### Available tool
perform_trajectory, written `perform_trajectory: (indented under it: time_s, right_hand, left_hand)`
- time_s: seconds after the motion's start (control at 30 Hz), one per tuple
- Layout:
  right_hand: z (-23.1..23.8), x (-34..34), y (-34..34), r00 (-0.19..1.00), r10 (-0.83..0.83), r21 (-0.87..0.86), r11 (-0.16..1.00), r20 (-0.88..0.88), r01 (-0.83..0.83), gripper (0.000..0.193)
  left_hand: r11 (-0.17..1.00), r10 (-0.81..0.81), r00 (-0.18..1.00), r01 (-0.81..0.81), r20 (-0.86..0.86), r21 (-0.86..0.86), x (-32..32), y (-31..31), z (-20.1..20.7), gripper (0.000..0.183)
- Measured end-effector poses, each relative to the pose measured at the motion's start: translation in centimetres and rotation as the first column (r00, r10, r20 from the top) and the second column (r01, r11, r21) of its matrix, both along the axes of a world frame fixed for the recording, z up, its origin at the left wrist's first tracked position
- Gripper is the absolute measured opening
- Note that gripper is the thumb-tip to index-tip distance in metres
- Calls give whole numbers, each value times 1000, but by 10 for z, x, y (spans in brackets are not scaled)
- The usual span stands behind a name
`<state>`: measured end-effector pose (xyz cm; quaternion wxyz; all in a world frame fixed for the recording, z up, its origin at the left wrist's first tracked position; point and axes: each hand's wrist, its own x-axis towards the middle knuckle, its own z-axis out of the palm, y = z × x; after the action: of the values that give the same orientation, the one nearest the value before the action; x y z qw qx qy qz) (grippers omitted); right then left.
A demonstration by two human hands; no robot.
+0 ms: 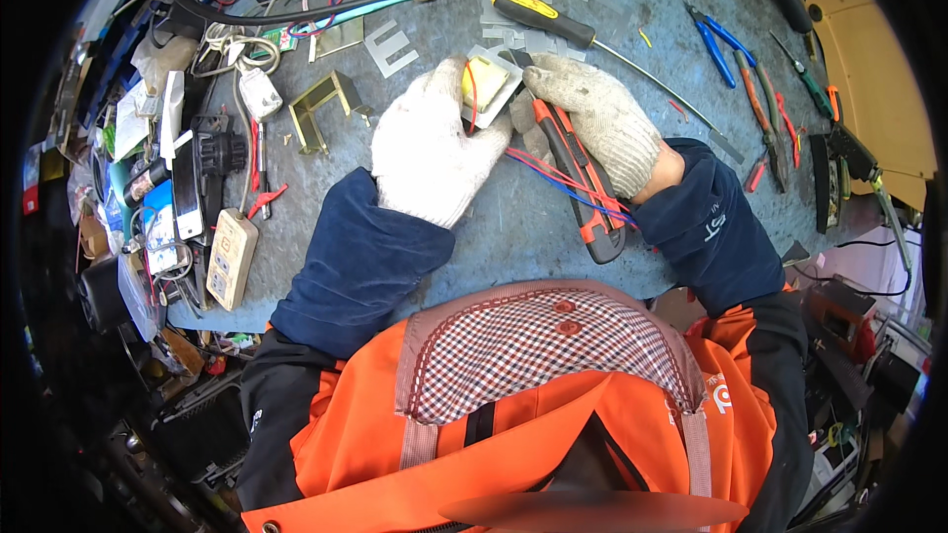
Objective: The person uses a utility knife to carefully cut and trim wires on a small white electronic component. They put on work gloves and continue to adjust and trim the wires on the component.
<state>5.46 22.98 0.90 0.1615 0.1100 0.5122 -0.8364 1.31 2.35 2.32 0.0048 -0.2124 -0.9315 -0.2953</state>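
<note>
My left hand (427, 148), in a white knit glove, is closed around a small transformer (486, 87) with a yellow-wrapped coil and a pale frame. A red wire loops over the coil. My right hand (599, 116), also gloved, is wrapped around a red and black utility knife (579, 178). The knife's front end points at the transformer's right side; fingers partly hide where they meet. Red and blue wires (553, 176) trail beneath the knife. E-shaped metal sheets (392, 49) and a brass-coloured bracket (324, 113) lie beyond and left of my hands.
A long screwdriver (543, 18) with a black and yellow handle lies beyond my right hand. Blue-handled pliers (719, 44) and other hand tools are at the right. A power strip (232, 259), plugs and tangled cables crowd the left of the blue-grey bench (494, 247).
</note>
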Motion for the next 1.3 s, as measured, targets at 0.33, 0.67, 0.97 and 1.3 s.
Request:
perform_trajectory:
  time_s: [0.33, 0.67, 0.97, 1.3]
  right_hand:
    - [7, 11, -20, 986, 51, 431, 902, -159, 22, 51]
    - [10, -1, -9, 944, 262, 627, 775, -202, -81, 58]
    - [-1, -3, 0, 975, 176, 322, 938, -132, -126, 61]
    - [10, 10, -6, 954, 183, 549, 835, -238, -23, 72]
  left_hand:
    - [996, -4, 999, 1, -35, -89, 6, 0, -2, 78]
    - [954, -276, 958, 262, 80, 147, -22, -22, -14, 97]
    - [977, -208, 977, 205, 53, 57, -11, -9, -3, 93]
    - [935, -292, 948, 256, 125, 246, -16, -20, -7, 97]
